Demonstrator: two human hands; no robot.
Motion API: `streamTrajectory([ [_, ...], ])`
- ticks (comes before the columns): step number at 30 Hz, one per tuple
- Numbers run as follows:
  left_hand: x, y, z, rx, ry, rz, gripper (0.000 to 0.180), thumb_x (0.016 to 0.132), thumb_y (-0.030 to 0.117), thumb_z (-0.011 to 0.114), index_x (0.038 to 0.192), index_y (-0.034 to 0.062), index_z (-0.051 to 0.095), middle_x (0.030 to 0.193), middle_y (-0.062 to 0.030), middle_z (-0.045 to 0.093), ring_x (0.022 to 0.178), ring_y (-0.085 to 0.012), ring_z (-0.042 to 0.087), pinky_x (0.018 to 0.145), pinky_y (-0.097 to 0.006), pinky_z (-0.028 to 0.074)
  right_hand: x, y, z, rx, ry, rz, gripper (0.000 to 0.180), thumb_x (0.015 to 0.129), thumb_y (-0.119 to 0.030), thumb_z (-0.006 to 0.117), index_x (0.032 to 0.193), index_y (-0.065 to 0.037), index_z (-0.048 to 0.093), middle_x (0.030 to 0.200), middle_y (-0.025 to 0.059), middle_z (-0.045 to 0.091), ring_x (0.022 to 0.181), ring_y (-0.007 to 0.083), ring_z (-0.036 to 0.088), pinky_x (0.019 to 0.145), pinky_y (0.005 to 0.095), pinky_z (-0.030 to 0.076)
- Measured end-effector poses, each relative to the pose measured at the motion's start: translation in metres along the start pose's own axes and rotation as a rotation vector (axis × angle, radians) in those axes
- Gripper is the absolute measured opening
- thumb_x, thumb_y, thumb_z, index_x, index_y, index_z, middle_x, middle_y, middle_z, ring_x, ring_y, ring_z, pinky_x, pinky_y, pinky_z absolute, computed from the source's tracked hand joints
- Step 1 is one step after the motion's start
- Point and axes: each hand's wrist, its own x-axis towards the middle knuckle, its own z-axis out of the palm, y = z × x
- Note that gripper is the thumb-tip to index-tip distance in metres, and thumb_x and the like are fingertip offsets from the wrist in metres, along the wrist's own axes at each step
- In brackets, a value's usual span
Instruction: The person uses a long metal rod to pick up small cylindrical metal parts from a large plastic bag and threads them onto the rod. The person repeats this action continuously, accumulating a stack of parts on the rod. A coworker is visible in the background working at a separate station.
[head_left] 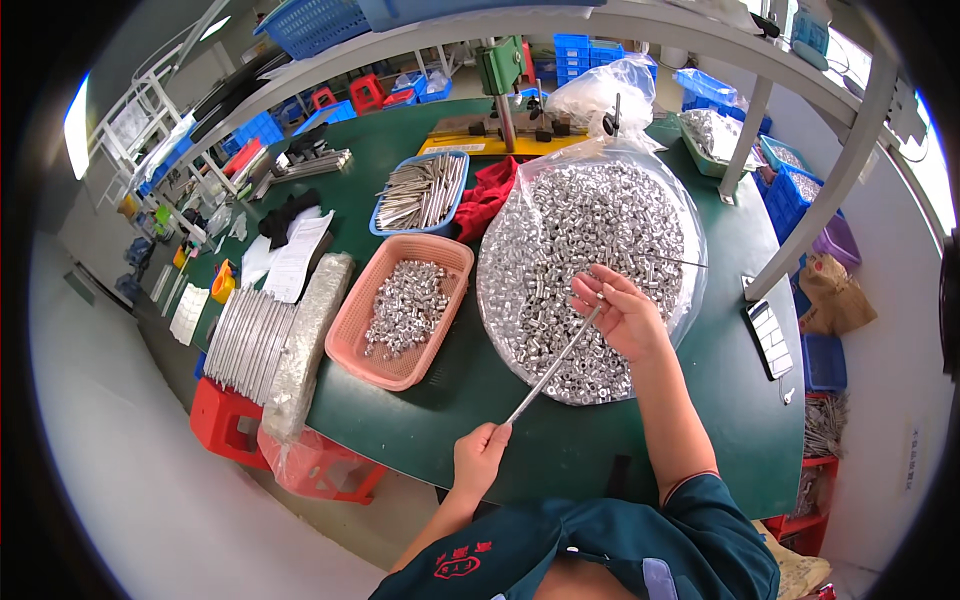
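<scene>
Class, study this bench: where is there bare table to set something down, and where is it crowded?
Bare green table lies between the bag of metal pieces and the phone, and between the pink basket and the left hand. The left side is crowded with rods, a wrapped bundle and papers.

And there's green tabletop (420, 435) beneath both hands (628, 318), pale wall (905, 400) well off to their right, pale-grey shelf (410, 40) stretching beyond!

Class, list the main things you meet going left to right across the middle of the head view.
Row of slim silver-grey rods, long plastic-wrapped bundle, rectangular pink plastic basket, round clear plastic bag of small silver metal pieces, flat black-edged device with white panels.
</scene>
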Motion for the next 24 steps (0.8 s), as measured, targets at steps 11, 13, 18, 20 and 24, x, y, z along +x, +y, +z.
streamTrajectory([
  [11, 0.001, 0.001, 0.001, 0.002, 0.031, -0.014, 0.033, 0.093, 0.022, 0.062, 0.071, -0.0016, 0.057, 0.053, -0.0057, 0.042, 0.05, -0.0089, 0.038, 0.046, -0.029, 0.033, -0.002, 0.01, 0.012, 0.14, 0.025, -0.022, 0.035, 0.085, 0.01, 0.039, 0.118, 0.007, 0.051, 0.122, 0.0232, 0.057, 0.115, 0.0321, 0.059, 0.098, 0.0447, 0.051],
  [13, 0.001, 0.0, 0.001, 0.003, 0.023, -0.008, 0.033, 0.093, 0.022, 0.062, 0.071, -0.0016, 0.056, 0.053, -0.006, 0.042, 0.05, -0.0092, 0.037, 0.046, -0.029, 0.033, -0.001, 0.007, 0.007, 0.123, -0.001, 0.004, 0.034, 0.084, 0.01, 0.04, 0.117, 0.008, 0.052, 0.118, 0.0229, 0.058, 0.111, 0.032, 0.061, 0.097, 0.0446, 0.051],
  [18, -0.001, -0.004, 0.001, 0.025, 0.018, 0.008, 0.033, 0.093, 0.022, 0.062, 0.071, -0.0016, 0.055, 0.053, -0.0059, 0.04, 0.049, -0.0093, 0.036, 0.046, -0.029, 0.032, -0.004, -0.006, 0.003, -0.135, -0.049, 0.039, 0.033, 0.083, 0.007, 0.046, 0.114, 0.008, 0.055, 0.106, 0.0189, 0.065, 0.098, 0.0306, 0.067, 0.094, 0.0433, 0.053],
  [20, 0.0, -0.003, 0.001, 0.04, 0.013, 0.01, 0.033, 0.093, 0.022, 0.063, 0.071, -0.0015, 0.055, 0.053, -0.0057, 0.04, 0.05, -0.0093, 0.036, 0.046, -0.029, 0.032, -0.008, -0.014, 0.006, -0.365, -0.042, -0.012, 0.034, 0.082, 0.006, 0.048, 0.115, 0.006, 0.056, 0.109, 0.0185, 0.064, 0.101, 0.0291, 0.066, 0.093, 0.0412, 0.052],
  [24, 0.002, -0.008, 0.002, 0.005, -0.002, -0.014, 0.034, 0.093, 0.023, 0.063, 0.07, -0.0014, 0.055, 0.053, -0.0038, 0.04, 0.051, -0.0079, 0.036, 0.046, -0.028, 0.032, -0.014, -0.014, 0.013, -0.446, -0.086, -0.015, 0.037, 0.082, 0.005, 0.051, 0.119, 0.006, 0.054, 0.112, 0.0178, 0.063, 0.104, 0.0274, 0.065, 0.094, 0.0377, 0.052],
])
